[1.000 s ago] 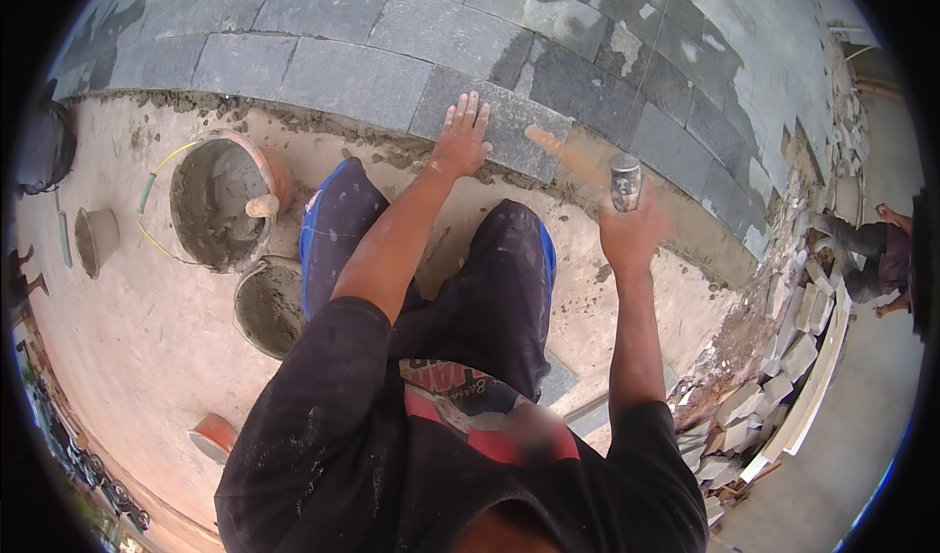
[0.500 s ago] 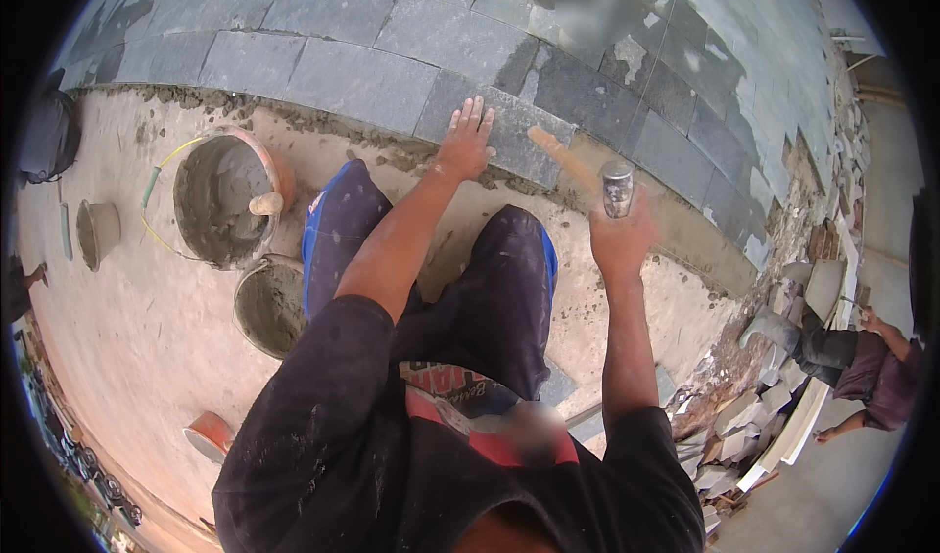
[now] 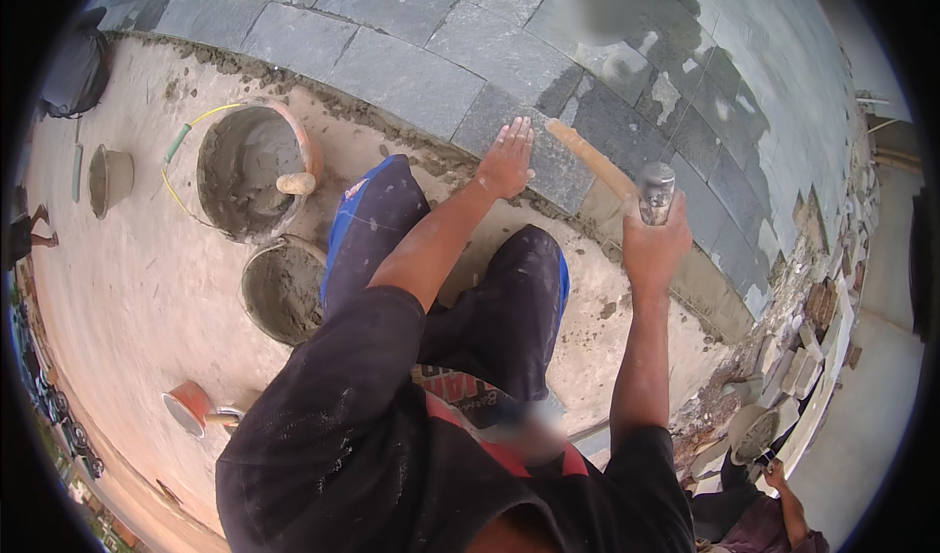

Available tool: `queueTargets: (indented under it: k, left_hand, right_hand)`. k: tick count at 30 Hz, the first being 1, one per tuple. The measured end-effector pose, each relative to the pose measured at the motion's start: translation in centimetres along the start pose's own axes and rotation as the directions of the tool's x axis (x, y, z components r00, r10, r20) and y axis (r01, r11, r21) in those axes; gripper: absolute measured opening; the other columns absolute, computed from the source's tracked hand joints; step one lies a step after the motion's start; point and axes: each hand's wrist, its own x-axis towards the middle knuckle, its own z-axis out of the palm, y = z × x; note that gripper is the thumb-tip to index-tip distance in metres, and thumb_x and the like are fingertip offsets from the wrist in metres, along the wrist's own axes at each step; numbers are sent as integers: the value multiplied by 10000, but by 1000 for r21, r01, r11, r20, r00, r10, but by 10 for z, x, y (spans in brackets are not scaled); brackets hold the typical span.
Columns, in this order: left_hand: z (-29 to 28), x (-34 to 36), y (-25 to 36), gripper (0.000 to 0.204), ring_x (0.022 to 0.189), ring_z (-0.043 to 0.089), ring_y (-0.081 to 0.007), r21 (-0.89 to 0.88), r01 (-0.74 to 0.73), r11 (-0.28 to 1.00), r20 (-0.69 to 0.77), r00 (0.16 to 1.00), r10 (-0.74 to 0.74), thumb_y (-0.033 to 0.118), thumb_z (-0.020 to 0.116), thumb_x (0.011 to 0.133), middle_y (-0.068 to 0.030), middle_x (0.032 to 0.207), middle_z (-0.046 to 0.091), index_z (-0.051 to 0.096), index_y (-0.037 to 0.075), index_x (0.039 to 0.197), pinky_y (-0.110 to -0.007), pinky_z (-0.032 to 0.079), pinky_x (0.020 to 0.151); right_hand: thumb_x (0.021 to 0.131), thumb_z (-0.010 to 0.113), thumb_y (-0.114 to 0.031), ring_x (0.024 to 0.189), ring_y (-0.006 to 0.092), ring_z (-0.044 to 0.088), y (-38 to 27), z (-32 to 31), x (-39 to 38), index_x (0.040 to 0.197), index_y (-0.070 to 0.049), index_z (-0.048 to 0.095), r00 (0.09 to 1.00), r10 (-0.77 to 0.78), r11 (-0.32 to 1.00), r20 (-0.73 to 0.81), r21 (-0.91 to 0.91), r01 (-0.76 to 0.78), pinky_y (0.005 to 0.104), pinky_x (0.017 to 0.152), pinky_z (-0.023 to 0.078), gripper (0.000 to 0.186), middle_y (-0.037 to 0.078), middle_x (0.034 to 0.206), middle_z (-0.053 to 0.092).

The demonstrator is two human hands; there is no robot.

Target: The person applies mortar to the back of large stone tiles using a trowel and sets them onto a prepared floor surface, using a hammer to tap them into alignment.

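Observation:
My left hand (image 3: 504,161) lies flat, fingers stretched out, on a grey stone tile (image 3: 558,176) at the near edge of the tiled surface. My right hand (image 3: 656,244) is closed round the metal head of a hammer (image 3: 592,159). One end of the metal head sticks up above the fist. The hammer's wooden handle points away and to the left, its tip over the same tile. Bare mortar (image 3: 700,284) runs along the edge to the right of that tile.
Left of my knees stand an orange bucket (image 3: 308,142) of mortar with a handle sticking out and a dark mortar bucket (image 3: 257,308). A smaller bucket (image 3: 116,181) is farther left. At the lower right, a person (image 3: 754,514) is near a mortar pan (image 3: 754,433) and broken slabs (image 3: 798,372).
My view has shifted, so most things sit farther right. The hammer, blurred before, now shows sharply. My left hand stays on the tile. The person at right appears lower, beside a mortar pan.

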Motion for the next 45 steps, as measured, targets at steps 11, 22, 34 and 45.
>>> queueTargets:
  k: [11,22,34,45]
  left_hand:
    - [4,-2,-3,757,1492,112,-396,-204,-10,979,-21,1000,6,308,578,887,-260,1584,182,303,-109,1456,-474,121,1215]
    - [0,1,-1,737,1489,107,-405,-237,-3,971,3,1000,3,296,534,924,-262,1592,137,256,-106,1474,-495,100,1215]
    - [11,6,-2,768,1476,163,-394,-119,31,992,67,997,-23,334,599,911,-260,1569,214,286,-89,1471,-485,109,1216]
    - [-21,44,-27,1329,1510,54,-322,-21,75,997,219,973,-69,673,776,615,-179,1620,106,119,-24,1536,-465,77,1227]
  right_hand:
    - [761,739,-173,800,362,681,-43,84,-9,1026,-4,613,949,-235,970,211,116,214,404,713,525,339,204,865,676]
    - [747,740,-172,896,392,662,-40,82,-13,1039,8,602,962,-174,983,210,99,156,435,772,515,370,236,965,666]
    - [744,720,-212,842,425,636,-29,93,11,986,-4,570,956,-283,959,71,39,281,487,739,505,352,224,883,642]
    - [783,719,-193,711,358,664,10,-1,-1,929,-4,579,997,47,999,-61,3,-47,435,658,499,277,195,776,648]
